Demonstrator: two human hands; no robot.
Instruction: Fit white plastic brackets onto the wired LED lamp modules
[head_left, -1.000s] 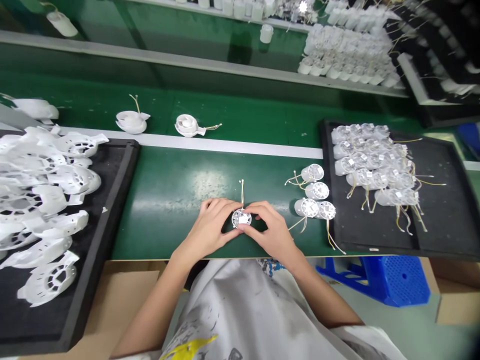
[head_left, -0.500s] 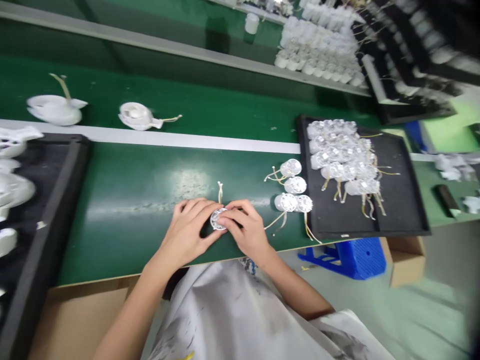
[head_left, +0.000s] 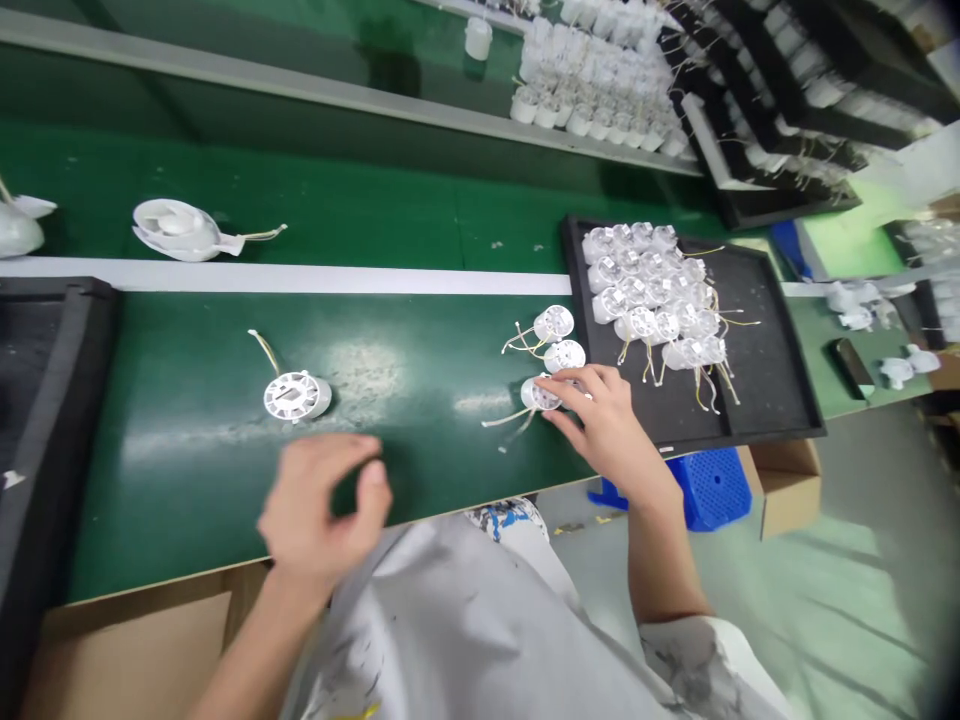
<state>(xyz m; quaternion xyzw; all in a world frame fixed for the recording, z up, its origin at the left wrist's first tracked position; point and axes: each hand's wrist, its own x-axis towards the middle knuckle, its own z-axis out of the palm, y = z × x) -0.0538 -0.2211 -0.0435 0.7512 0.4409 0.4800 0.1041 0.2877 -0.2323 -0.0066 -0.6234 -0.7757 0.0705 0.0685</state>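
My right hand (head_left: pixel 604 425) has its thumb and fingers around a round white part with thin wires (head_left: pixel 535 394), which lies on the green bench beside the black tray. Two similar parts, an upper one (head_left: pixel 553 323) and a lower one (head_left: pixel 564 355), lie just beyond those fingers. Somewhat blurred, my left hand (head_left: pixel 322 500) hovers over the bench edge, thumb and fingers apart, holding nothing. Just beyond it a single white slotted round part (head_left: pixel 298 396) rests on the bench, its wire pointing away from me.
A black tray (head_left: pixel 765 370) at the right carries rows of clear-topped parts with wires. Another black tray (head_left: pixel 75 330) sits at the left edge. A white oval housing (head_left: pixel 178 230) lies behind the white strip (head_left: pixel 360 278). Beneath the bench are a blue stool (head_left: pixel 712 490) and a cardboard box (head_left: pixel 787 485).
Both hands were together on one round part. That part now lies free on the left, while my right hand has moved right onto another and my left hand has drawn back, empty. The view has shifted right.
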